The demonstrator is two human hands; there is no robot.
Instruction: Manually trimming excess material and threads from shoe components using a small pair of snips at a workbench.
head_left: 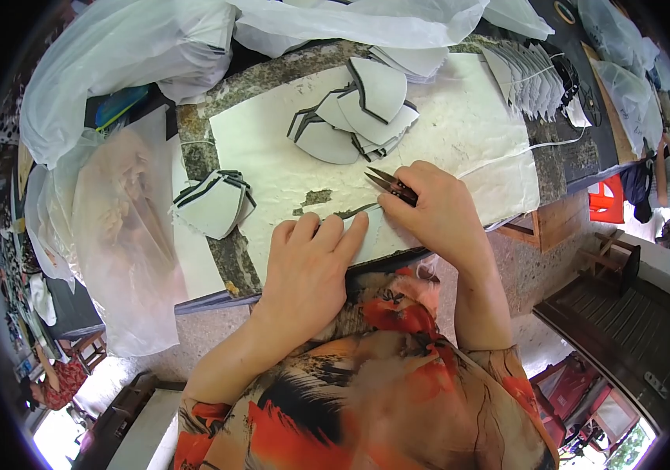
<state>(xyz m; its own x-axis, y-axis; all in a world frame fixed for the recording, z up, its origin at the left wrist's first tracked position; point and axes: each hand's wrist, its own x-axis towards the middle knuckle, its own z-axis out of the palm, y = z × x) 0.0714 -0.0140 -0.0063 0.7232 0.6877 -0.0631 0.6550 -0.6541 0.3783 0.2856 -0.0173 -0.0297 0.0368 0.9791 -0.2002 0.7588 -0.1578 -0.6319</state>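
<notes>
Clear plastic bags lie at 10 to 12 o'clock on the desk; one at 9 o'clock holds pale, blurred contents I cannot identify. Loose white cut pieces with dark edging sit in a pile at 12 o'clock, a smaller stack at 9 o'clock, and a fanned row at 1 o'clock. Left hand: flat, fingers extended together, pressing down a white piece at the desk's near edge, centre of view. Right hand: closed around small snips, blades parted and pointing toward 10 o'clock, just above that piece. Both hands nearly touch.
</notes>
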